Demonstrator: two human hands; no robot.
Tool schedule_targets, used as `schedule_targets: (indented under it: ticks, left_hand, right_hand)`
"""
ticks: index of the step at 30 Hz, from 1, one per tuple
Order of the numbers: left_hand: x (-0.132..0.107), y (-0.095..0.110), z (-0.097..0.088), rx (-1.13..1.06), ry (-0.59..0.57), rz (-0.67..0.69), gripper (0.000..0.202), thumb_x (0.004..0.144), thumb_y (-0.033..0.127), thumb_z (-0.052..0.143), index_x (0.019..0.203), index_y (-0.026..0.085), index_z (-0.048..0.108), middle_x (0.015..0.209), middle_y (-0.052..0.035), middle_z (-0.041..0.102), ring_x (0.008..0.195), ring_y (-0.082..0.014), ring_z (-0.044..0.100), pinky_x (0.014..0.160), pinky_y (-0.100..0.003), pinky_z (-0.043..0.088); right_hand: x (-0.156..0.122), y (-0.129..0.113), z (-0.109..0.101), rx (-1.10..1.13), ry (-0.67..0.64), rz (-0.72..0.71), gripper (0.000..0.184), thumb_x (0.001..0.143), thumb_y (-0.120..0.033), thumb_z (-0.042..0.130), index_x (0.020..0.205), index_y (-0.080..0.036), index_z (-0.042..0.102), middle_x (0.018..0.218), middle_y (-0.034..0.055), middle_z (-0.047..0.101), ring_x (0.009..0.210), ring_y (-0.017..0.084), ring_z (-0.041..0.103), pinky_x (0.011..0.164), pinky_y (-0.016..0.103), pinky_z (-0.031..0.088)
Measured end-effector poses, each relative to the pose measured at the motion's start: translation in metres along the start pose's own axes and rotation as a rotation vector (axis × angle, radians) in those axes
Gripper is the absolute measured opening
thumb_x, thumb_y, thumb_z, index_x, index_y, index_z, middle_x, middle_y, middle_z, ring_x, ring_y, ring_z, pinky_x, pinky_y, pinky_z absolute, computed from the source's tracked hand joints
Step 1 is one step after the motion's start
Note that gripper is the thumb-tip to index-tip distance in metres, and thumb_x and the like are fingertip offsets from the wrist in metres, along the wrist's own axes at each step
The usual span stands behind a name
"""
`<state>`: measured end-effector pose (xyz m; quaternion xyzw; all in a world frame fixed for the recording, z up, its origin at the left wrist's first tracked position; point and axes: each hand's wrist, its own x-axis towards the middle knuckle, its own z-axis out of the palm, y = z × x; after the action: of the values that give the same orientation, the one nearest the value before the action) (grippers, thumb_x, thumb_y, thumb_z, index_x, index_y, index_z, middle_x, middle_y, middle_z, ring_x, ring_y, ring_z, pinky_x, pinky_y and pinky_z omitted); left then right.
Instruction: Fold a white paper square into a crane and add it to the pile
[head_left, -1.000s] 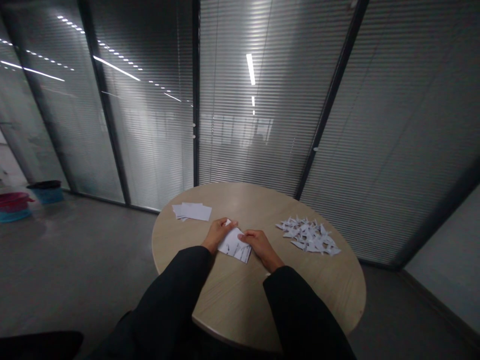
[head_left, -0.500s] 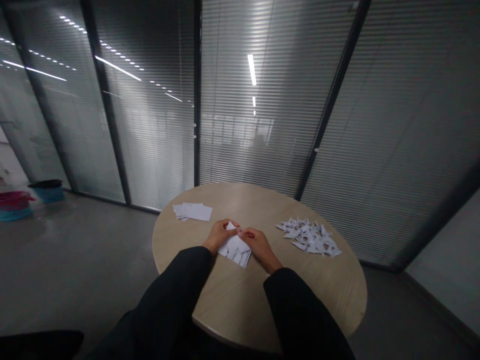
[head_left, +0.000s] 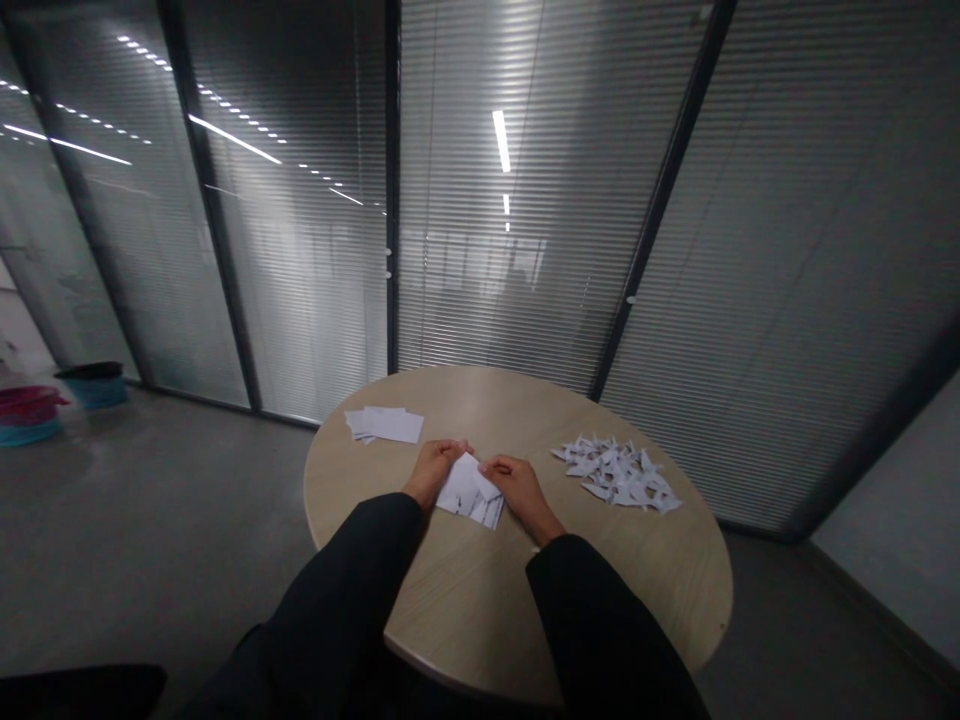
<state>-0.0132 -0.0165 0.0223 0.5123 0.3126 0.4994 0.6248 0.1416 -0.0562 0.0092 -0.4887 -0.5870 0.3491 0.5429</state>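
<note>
A white sheet of paper (head_left: 469, 497) with dark printed marks lies partly folded on the round wooden table (head_left: 465, 610), just in front of me. My left hand (head_left: 433, 472) grips its left side between the fingers and thumb. My right hand (head_left: 520, 492) pinches its right corner with the fingertips. Part of the sheet is hidden under my fingers. A neat stack of white paper squares (head_left: 386, 425) lies to the left of my hands. To their right is a heap of small folded paper birds (head_left: 619, 473).
Glass partitions with slatted blinds (head_left: 510, 250) stand behind the table. A blue bin (head_left: 95, 392) and a stack of pink and blue basins (head_left: 30, 415) sit on the grey concrete floor (head_left: 165, 520) at far left. Both my black sleeves reach over the table's near edge.
The sheet's upper flap has gone from a point sticking up between my hands to lying folded over toward the right. My hands have drawn slightly apart.
</note>
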Motion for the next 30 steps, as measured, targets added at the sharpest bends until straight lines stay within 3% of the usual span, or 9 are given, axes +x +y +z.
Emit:
schedule_targets:
  ticks: [3, 10, 16, 22, 30]
  left_hand:
    - [-0.0003, 0.0029, -0.0014, -0.035, 0.044, 0.012, 0.040, 0.056, 0.046, 0.074, 0.070, 0.009, 0.067, 0.056, -0.0058, 0.064, 0.046, -0.0135, 0.055, 0.047, -0.024, 0.038]
    - [0.0002, 0.0035, 0.0004, -0.080, 0.067, 0.044, 0.037, 0.056, 0.041, 0.076, 0.067, 0.008, 0.067, 0.057, -0.0064, 0.064, 0.047, -0.0133, 0.056, 0.048, -0.023, 0.039]
    - [0.0022, 0.0053, -0.0016, -0.140, 0.112, 0.087, 0.034, 0.057, 0.040, 0.076, 0.067, 0.009, 0.066, 0.063, -0.0076, 0.067, 0.050, -0.0136, 0.058, 0.050, -0.024, 0.042]
    - [0.0034, 0.0050, -0.0016, -0.145, 0.127, 0.095, 0.036, 0.057, 0.041, 0.076, 0.069, 0.009, 0.066, 0.065, -0.0090, 0.068, 0.052, -0.0151, 0.060, 0.052, -0.025, 0.043]
    - [0.0066, 0.0045, -0.0059, -0.144, 0.182, 0.119, 0.036, 0.058, 0.041, 0.075, 0.071, 0.008, 0.067, 0.064, -0.0085, 0.068, 0.051, -0.0144, 0.058, 0.051, -0.025, 0.042]
  right_hand:
    - [0.0005, 0.0011, -0.0004, 0.041, -0.014, 0.010, 0.026, 0.063, -0.040, 0.067, 0.066, -0.014, 0.066, 0.065, 0.0052, 0.068, 0.060, 0.019, 0.061, 0.056, 0.027, 0.045]
    - [0.0027, 0.0041, -0.0033, -0.095, 0.053, -0.002, 0.021, 0.065, -0.036, 0.062, 0.063, -0.016, 0.066, 0.061, 0.0046, 0.067, 0.057, 0.018, 0.061, 0.051, 0.026, 0.042]
    - [0.0021, 0.0036, -0.0020, 0.012, 0.027, 0.008, 0.023, 0.065, -0.039, 0.063, 0.065, -0.016, 0.066, 0.064, 0.0046, 0.069, 0.060, 0.019, 0.063, 0.055, 0.028, 0.046]
    - [0.0033, 0.0021, -0.0074, -0.130, 0.100, -0.025, 0.020, 0.065, -0.037, 0.062, 0.062, -0.017, 0.066, 0.063, 0.0051, 0.069, 0.061, 0.020, 0.063, 0.056, 0.029, 0.045]
    - [0.0055, 0.0036, -0.0057, 0.062, 0.066, 0.059, 0.021, 0.061, -0.039, 0.064, 0.064, -0.017, 0.064, 0.064, 0.0037, 0.067, 0.060, 0.019, 0.062, 0.056, 0.029, 0.047]
